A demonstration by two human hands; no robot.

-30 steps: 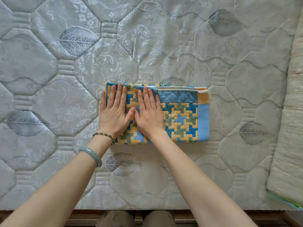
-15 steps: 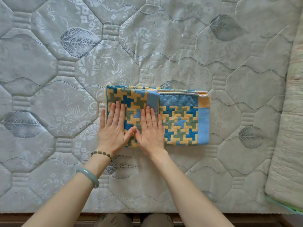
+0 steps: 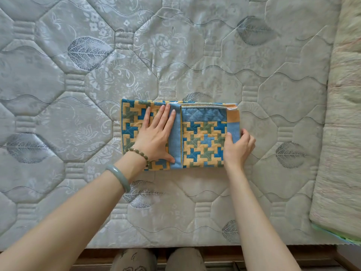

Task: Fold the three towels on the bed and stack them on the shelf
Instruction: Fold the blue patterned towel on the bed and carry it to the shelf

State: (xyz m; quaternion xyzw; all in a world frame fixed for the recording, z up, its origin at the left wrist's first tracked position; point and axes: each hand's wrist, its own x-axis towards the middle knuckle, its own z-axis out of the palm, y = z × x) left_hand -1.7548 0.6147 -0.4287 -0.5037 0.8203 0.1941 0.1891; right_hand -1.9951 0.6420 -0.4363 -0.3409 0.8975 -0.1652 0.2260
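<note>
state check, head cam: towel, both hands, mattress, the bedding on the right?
towel: partly folded, lying flat on mattress
left hand: open, palm pressing towel's left half
right hand: pinching towel's right edge
mattress: bare, no sheet
bedding: bunched along right edge

Bare forearms, a beaded bracelet (image 3: 139, 153) and pale green bangle (image 3: 118, 177) on the left wrist.

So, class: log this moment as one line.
stage: folding | towel: part-folded on mattress | left hand: flat on left half | right hand: grip on right edge
</note>
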